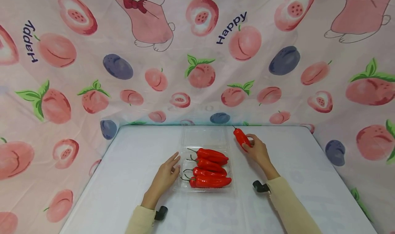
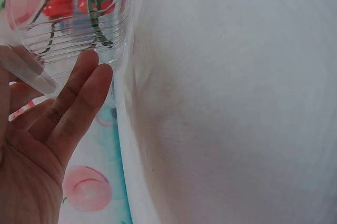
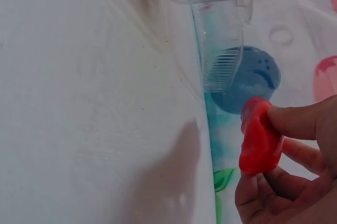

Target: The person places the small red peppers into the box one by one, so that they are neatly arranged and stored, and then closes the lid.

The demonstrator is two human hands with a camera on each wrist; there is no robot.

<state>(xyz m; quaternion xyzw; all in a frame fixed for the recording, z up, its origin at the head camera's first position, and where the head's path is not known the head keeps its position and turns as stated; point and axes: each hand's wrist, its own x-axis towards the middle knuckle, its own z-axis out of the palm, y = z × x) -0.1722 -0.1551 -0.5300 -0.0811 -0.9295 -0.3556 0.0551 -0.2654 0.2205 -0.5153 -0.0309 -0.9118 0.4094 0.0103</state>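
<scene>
My right hand (image 1: 257, 153) pinches a red chili pepper (image 1: 241, 138) between thumb and fingers, to the right of a clear plastic clamshell box (image 1: 232, 179). In the right wrist view the thumb presses one side of the pepper (image 3: 260, 139), with the fingers behind and below it. Several more red peppers (image 1: 211, 182) lie side by side in the box, green stems pointing left. My left hand (image 1: 165, 175) is at the box's left side with its fingers extended. In the left wrist view its fingertips (image 2: 102, 76) are by the ribbed clear wall (image 2: 79, 37); firm contact is unclear.
The clear lid (image 1: 203, 136) lies folded back towards the far edge. A white-covered table (image 1: 123, 165) spreads around the box. Behind and beside it hangs a pink cloth (image 1: 172, 62) printed with fruit. A small black wrist camera (image 1: 260, 186) sits at the right sleeve.
</scene>
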